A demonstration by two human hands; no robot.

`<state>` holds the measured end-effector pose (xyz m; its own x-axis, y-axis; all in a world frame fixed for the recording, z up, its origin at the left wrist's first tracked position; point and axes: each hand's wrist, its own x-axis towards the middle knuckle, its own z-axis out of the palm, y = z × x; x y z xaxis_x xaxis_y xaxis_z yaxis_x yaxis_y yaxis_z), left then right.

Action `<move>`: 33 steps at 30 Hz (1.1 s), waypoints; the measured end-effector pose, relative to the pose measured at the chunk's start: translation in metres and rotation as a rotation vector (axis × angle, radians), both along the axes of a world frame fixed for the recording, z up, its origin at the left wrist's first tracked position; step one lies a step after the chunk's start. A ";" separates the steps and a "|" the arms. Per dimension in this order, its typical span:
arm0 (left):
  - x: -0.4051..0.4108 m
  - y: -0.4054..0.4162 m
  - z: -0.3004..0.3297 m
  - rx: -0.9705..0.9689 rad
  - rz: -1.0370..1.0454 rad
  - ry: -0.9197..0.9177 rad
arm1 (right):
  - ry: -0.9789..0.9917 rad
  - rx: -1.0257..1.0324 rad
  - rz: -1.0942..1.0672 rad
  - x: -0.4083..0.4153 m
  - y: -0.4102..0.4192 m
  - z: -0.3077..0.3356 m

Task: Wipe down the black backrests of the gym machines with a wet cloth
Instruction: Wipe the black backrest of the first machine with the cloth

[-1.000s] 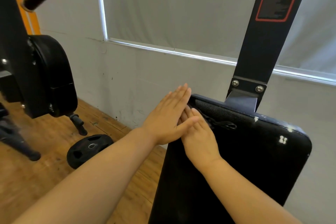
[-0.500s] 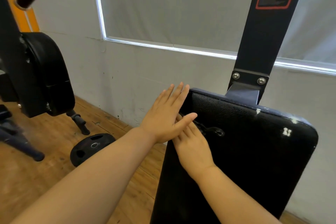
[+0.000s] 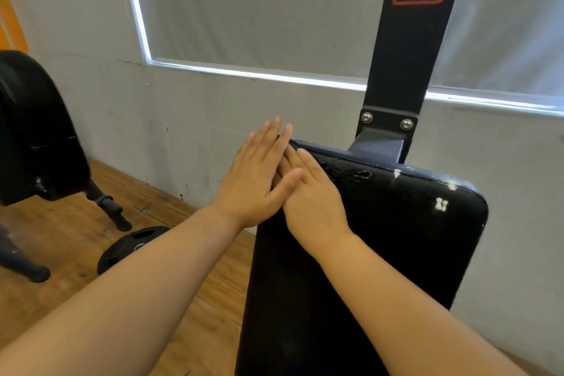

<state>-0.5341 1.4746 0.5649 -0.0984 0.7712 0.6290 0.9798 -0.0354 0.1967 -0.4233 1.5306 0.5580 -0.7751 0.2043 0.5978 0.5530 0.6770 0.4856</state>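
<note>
Both hands lie flat with straight fingers at the upper left corner of the black backrest (image 3: 381,238): the right hand (image 3: 314,192) presses on the pad, and the left hand (image 3: 256,180) overlaps its fingers from the side. No cloth shows under either palm. A weight plate (image 3: 128,249) lies on the wooden floor (image 3: 76,223) below the left forearm.

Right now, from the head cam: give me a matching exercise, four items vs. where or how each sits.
Column A
1. left hand
2. right hand
3. weight plate
4. bolts

Column B
a. flat on the wooden floor
b. on the bracket above the backrest
c. fingers straight, laid partly over the other hand at the pad's top left corner
d. pressed flat on the pad, fingers partly covered

Pairs: 1-c, 2-d, 3-a, 4-b
</note>
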 end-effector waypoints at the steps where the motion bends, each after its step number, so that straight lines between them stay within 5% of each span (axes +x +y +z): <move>1: 0.002 0.002 0.000 0.012 -0.004 0.003 | -0.002 0.013 -0.006 0.007 0.002 0.003; 9: 0.024 0.010 -0.006 -0.051 -0.089 0.204 | 0.323 -0.048 0.020 0.097 0.014 -0.014; 14: 0.030 0.013 -0.011 -0.053 -0.079 0.168 | 0.406 -0.096 -0.010 0.082 0.008 -0.009; 21: 0.031 0.018 -0.019 -0.023 -0.024 0.162 | 0.261 -0.073 0.008 0.083 0.014 0.003; 27: 0.031 0.016 -0.016 -0.033 -0.001 0.176 | 0.493 -0.092 -0.017 0.161 0.027 -0.001; 33: 0.041 0.020 -0.018 -0.006 0.030 0.143 | 0.622 -0.127 -0.016 0.156 0.023 -0.013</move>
<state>-0.4928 1.4943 0.5468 -0.0313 0.7729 0.6338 0.9985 -0.0049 0.0553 -0.2672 1.5540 0.5448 -0.2864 0.3122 0.9058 0.7166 0.6974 -0.0138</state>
